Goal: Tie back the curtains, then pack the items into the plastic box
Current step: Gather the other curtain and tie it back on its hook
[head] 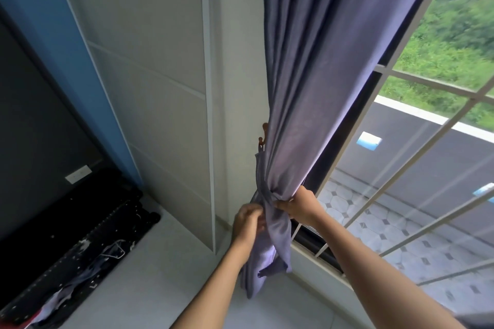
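1. Where the purple curtain [315,83] hangs beside the window, its folds are drawn together into one narrow bunch low down, just above the sill.
2. Left hand [248,224]: fingers curled, pinching the tie-back strip [278,238] on the left side of the bunch.
3. Right hand [299,205]: fingers curled around the gathered cloth from the right, thumb side touching the band where it crosses the bunch.
4. Both forearms rise from the lower edge of the view and converge on the bunch; the hands lie just beside each other with the cloth between them.
5. A thin part of the strip runs up from the bunch to a small orange-brown wall hook [263,136] at the curtain's left edge.
6. The loose end of the strip and the curtain's bottom hang below the hands, in front of the pale wall under the sill.
7. White wardrobe panels [149,88] with raised trim fill the wall left of the curtain; a blue wall strip [53,35] lies further left.
8. A dark screen [34,128] stands at far left above a black perforated crate [80,243] that holds crumpled fabric.
9. The floor is pale and smooth.
10. Through the white window grille [417,125] appear a tiled ledge, a grey road and green vegetation.
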The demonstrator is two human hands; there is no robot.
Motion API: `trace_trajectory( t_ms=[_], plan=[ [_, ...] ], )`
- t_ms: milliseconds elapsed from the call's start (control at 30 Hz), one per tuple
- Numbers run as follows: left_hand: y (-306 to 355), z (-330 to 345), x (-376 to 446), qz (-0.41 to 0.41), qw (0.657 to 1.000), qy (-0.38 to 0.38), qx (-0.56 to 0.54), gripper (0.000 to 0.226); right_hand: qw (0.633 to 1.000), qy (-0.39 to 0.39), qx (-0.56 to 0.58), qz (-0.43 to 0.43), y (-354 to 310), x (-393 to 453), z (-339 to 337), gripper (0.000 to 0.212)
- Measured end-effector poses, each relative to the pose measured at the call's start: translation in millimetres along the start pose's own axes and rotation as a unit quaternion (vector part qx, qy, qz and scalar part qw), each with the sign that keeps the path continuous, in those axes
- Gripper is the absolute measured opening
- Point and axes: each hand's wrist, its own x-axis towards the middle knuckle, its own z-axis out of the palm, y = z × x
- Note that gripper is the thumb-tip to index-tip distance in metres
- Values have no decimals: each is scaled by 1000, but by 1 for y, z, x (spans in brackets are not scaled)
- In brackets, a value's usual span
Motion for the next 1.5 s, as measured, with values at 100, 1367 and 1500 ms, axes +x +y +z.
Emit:
trace_trajectory(
  t_ms=[100, 1367, 1500],
  plan=[
    [20, -4, 18, 28, 999, 14, -13, 26, 1000, 5, -10, -3, -2, 0, -1, 42],
    [90, 16, 65, 230, 864, -262, 363, 22, 992, 112, -29, 50, -7, -24, 13, 18],
    [96, 21, 62, 210, 859, -260, 387, 20, 993, 106, 3, 54, -6, -32, 13, 32]
  ],
)
